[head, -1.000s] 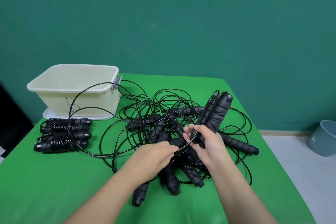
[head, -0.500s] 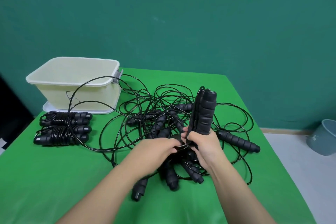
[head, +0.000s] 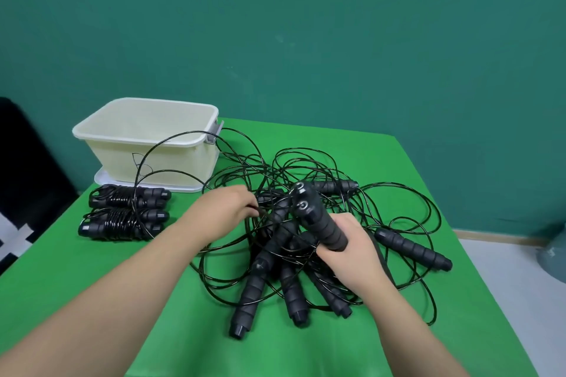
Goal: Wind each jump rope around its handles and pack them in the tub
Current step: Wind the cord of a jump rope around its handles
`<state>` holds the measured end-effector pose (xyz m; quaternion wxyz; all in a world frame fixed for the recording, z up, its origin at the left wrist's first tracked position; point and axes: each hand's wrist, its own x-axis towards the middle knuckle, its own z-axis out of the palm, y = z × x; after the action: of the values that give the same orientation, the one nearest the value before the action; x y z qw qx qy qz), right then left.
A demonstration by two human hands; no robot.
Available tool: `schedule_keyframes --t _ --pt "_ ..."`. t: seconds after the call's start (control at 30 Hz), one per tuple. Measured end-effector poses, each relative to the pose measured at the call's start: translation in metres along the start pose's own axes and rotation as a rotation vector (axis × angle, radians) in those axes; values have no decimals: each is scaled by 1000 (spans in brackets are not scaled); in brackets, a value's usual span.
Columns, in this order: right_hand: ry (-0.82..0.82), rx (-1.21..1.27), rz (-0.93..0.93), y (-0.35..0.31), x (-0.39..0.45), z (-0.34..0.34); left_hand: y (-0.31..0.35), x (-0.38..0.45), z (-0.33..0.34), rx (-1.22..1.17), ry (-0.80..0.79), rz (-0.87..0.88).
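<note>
Jump-rope handles (head: 318,223), paired, sit clenched in my right hand (head: 349,246) over the tangle at table centre; left hand (head: 226,208) pinches the cord (head: 171,144) at 10 o'clock. Keep cord taut, wrap tight. Versus half a second back, handles tipped toward 11, left hand moved out. Tub (head: 147,159) far left.

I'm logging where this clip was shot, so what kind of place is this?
Probably a staged recording room, not a home or gym: a plain teal wall, a table under a bright green cloth, and a pale tub set beside a heap of jump ropes.
</note>
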<state>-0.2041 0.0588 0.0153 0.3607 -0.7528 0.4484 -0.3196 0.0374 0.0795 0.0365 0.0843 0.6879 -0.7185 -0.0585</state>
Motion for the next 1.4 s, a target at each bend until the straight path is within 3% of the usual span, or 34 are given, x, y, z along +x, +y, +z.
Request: schedule_keyframes --t 0.1,0.17,0.33,0.53,0.83,1.0,1.2,1.4 --pt "-67 -137 -97 -3 8 0 5 3 -8 68 126 -121" --pt "-116 -362 -176 -7 14 -3 8 3 -12 118 184 -178" --pt "-207 -809 -323 -15 20 -16 14 -5 -24 234 196 -283" --pt "-270 -1070 -245 -19 8 -3 53 -17 -34 -413 161 -118" --pt "-77 -1025 -47 -25 7 4 96 -52 -37 -479 64 31" --pt "59 -884 82 -36 7 -7 114 -72 -25 -589 87 38" --pt "139 -457 234 -62 3 -26 129 -107 -13 -716 176 47" --pt "-58 76 314 -74 -54 -23 128 -156 -5 -482 301 75"
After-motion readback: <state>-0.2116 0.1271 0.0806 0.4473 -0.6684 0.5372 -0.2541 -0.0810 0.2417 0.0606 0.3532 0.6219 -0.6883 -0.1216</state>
